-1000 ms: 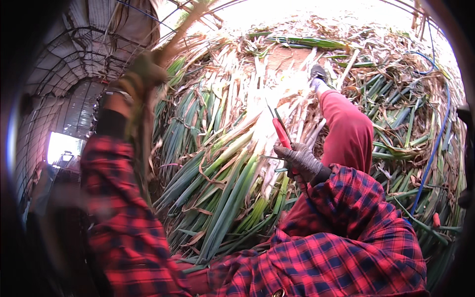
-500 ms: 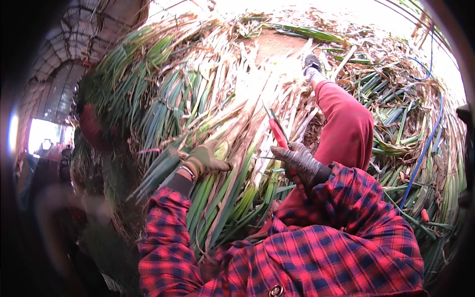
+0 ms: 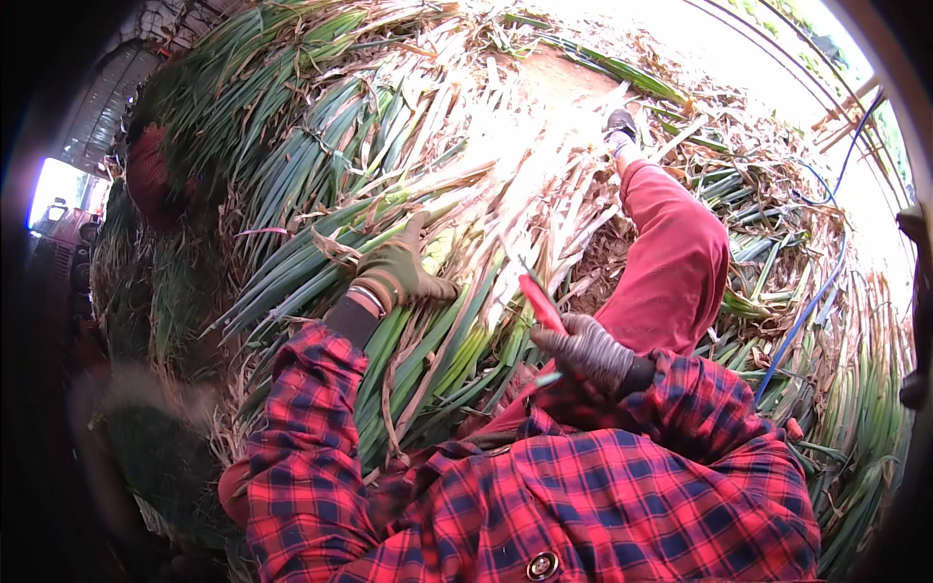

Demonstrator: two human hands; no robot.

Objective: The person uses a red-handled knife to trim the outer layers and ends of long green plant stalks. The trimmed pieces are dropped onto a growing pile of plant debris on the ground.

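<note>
My left hand (image 3: 397,272), in an olive glove, rests on a bundle of long green onions (image 3: 428,374) in front of me. Its thumb and fingers are spread, open over the pale stalks and green leaves. My right hand (image 3: 588,350), in a grey glove, is closed round red-handled shears (image 3: 540,303) that point up and away from me. The shear blades are thin and partly lost in glare. A short green piece (image 3: 547,379) shows just below the right hand, blurred.
My red-trousered leg (image 3: 671,253) stretches ahead on the right. More green onions (image 3: 321,146) lie heaped at far left, and dry leaves with onions (image 3: 758,223) at right. A blue hose (image 3: 814,296) runs along the right side. Bare brown ground (image 3: 559,83) shows at the back.
My right hand has come slightly lower with the shears, which look more blurred. The left hand stays on the onions, its fingers spread. The whole view has shifted a little.
</note>
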